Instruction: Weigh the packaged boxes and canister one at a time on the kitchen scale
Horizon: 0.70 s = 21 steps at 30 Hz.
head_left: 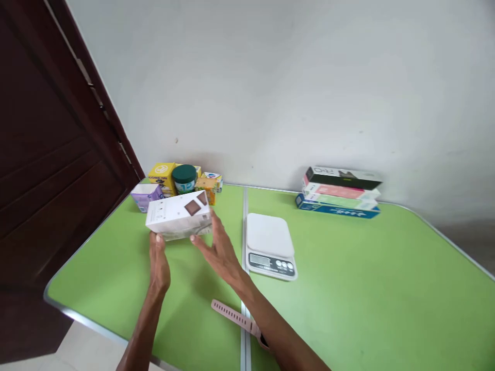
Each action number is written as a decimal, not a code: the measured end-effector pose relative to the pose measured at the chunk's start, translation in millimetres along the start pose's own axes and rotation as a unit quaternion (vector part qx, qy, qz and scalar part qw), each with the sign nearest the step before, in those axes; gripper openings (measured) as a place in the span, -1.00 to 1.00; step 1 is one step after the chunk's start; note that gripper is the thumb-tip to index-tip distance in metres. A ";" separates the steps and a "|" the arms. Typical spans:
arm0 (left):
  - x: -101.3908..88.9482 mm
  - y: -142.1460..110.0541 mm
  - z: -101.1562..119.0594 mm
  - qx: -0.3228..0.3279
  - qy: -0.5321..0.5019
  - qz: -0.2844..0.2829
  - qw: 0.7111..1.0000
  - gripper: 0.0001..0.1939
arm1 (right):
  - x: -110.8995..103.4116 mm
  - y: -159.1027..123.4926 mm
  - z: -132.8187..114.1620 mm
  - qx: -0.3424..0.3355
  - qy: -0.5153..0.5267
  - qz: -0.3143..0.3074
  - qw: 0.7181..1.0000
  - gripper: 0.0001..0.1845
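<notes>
The tabletop [348, 273] is plain green with a silver edge. The held box [174, 216] is white with brown squares; the jar lid [184, 173] is dark green.

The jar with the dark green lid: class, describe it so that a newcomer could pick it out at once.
Start at the green table and go to its far left, by the wall. Beyond the held white box, the jar stands between a yellow box and an orange box. Its round shape and dark green lid set it apart from those square-edged cartons.
</notes>
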<state>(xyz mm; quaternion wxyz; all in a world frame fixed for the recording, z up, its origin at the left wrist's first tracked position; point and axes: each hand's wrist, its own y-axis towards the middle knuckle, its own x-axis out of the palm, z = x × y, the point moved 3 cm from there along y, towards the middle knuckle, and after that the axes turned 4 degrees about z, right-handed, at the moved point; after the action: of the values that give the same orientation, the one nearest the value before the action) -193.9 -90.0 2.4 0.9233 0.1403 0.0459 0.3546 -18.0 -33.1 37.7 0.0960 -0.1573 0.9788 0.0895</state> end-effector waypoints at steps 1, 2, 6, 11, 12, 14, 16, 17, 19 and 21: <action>16.7 -6.0 7.9 0.002 -0.001 -0.019 1.000 -0.24 | -19.1 -7.5 -2.3 0.008 0.001 0.031 0.999 0.15; 34.4 -12.7 15.8 0.003 -0.002 -0.044 0.999 -0.25 | -38.8 -15.1 -3.7 0.019 0.004 0.062 0.998 0.14; 104.5 -45.9 41.2 -0.001 -0.014 -0.168 0.986 -0.24 | -115.9 -44.3 -1.4 0.045 0.002 0.186 0.982 0.01; 163.4 -81.4 46.8 -0.035 -0.032 -0.270 0.962 -0.23 | -177.2 -68.5 13.8 0.053 -0.014 0.278 0.959 -0.10; 169.8 -85.8 45.7 -0.039 -0.034 -0.281 0.958 -0.22 | -183.1 -71.3 17.8 0.055 -0.014 0.286 0.957 -0.11; 177.5 -91.6 43.1 -0.037 -0.034 -0.297 0.954 -0.21 | -190.3 -75.8 26.3 0.057 -0.007 0.298 0.953 -0.14; 179.4 -93.2 40.8 -0.027 -0.034 -0.309 0.950 -0.20 | -194.3 -79.4 35.8 0.062 0.004 0.300 0.952 -0.16; 178.8 -92.3 39.4 -0.021 -0.034 -0.316 0.948 -0.21 | -196.2 -80.9 41.2 0.066 0.012 0.294 0.953 -0.15; 175.8 -86.4 34.8 -0.015 -0.033 -0.327 0.944 -0.23 | -202.5 -82.9 53.9 0.071 0.032 0.277 0.958 -0.14; 171.7 -74.4 25.0 -0.023 -0.029 -0.317 0.948 -0.23 | -213.9 -83.6 69.2 0.065 0.056 0.282 0.956 -0.17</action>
<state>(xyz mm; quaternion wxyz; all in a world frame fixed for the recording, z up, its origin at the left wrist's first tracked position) -13.8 -33.8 7.1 0.9920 0.1076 0.0526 0.0406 219.6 -34.8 5.0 0.0219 0.1266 0.9909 0.0400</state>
